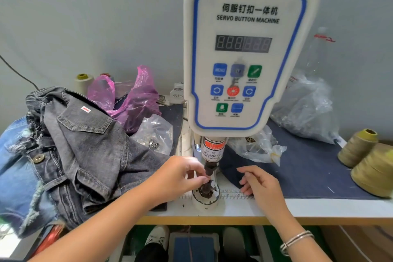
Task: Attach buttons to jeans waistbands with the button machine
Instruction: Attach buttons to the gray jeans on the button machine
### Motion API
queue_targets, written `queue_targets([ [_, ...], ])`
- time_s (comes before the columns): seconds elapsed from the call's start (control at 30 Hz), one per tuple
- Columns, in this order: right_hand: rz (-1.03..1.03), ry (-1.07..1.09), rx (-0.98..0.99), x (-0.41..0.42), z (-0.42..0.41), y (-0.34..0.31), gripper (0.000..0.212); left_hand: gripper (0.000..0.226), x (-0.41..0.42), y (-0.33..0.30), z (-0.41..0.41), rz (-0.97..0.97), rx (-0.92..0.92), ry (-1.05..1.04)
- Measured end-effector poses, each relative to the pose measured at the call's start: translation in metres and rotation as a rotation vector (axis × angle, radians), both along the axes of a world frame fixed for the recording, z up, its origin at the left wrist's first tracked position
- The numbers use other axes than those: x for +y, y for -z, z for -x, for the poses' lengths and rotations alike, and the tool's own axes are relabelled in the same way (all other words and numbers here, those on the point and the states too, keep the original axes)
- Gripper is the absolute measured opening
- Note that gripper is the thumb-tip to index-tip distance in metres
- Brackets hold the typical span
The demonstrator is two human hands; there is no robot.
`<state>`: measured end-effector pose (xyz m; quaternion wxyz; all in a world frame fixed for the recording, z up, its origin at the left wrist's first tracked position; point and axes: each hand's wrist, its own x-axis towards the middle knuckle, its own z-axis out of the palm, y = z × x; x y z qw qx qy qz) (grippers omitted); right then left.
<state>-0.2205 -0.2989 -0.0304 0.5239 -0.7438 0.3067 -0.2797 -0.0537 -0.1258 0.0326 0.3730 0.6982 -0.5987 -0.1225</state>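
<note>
Under the button machine (244,49), left hand (180,174) fingertips pinched, item hidden, right hand (259,183) loosely curled, empty.

1. My left forearm came in from the lower left, bare, angled up toward the middle.
2. My left hand (180,173) was turned palm-down with the fingers curled, and its grip was a pinch: thumb and fingertips (203,179) met at a small point. What they pinched was too small to tell.
3. My right forearm rose from the lower right, with a bracelet (295,240) round the wrist.
4. My right hand (258,181) rested on the desk (319,206), fingers loosely bent, holding nothing, its grip slack.
5. The two hands were near each other but apart.
</note>
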Motion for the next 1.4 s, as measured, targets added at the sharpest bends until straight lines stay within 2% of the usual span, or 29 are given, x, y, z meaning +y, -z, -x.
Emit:
queue_targets([
  [0.13, -0.001, 0.003, -0.004, 0.001, -0.001, 0.000, 0.033, 0.008, -0.001, -0.001, -0.001, -0.018, -0.031, 0.019],
  [0.27, 0.015, -0.005, -0.004, 0.001, 0.000, 0.000, 0.033, 0.035, 0.001, -0.001, 0.001, 0.017, 0.047, -0.013],
  [0.4, 0.048, -0.007, 0.005, 0.001, 0.000, 0.001, 0.032, 0.049, -0.004, -0.005, 0.001, 0.011, 0.001, 0.005],
  [0.5, 0.044, -0.007, -0.001, 0.001, 0.000, 0.002, 0.032, 0.048, -0.004, -0.006, 0.000, 0.011, 0.026, 0.017],
  [0.63, 0.046, -0.007, -0.004, 0.001, 0.000, 0.002, 0.032, 0.032, -0.003, -0.002, -0.002, -0.009, 0.068, -0.010],
  [0.8, 0.044, -0.005, 0.007, 0.000, 0.001, 0.002, 0.035, 0.029, -0.004, 0.001, -0.006, -0.043, 0.106, -0.020],
  [1.0, 0.053, -0.001, 0.015, 0.000, 0.001, 0.002, 0.036, 0.034, -0.003, 0.005, -0.011, -0.052, 0.293, -0.015],
  [1.2, 0.045, 0.005, 0.032, 0.002, 0.000, -0.001, 0.036, 0.036, -0.002, 0.008, -0.015, -0.002, 0.432, -0.100],
  [1.33, -0.019, -0.021, 0.024, 0.002, -0.001, -0.016, 0.033, 0.038, -0.010, 0.015, -0.025, 0.117, 0.296, -0.322],
  [1.4, 0.044, -0.009, -0.034, 0.000, -0.002, -0.032, 0.029, 0.031, -0.013, 0.021, -0.031, 0.141, 0.280, -0.409],
])
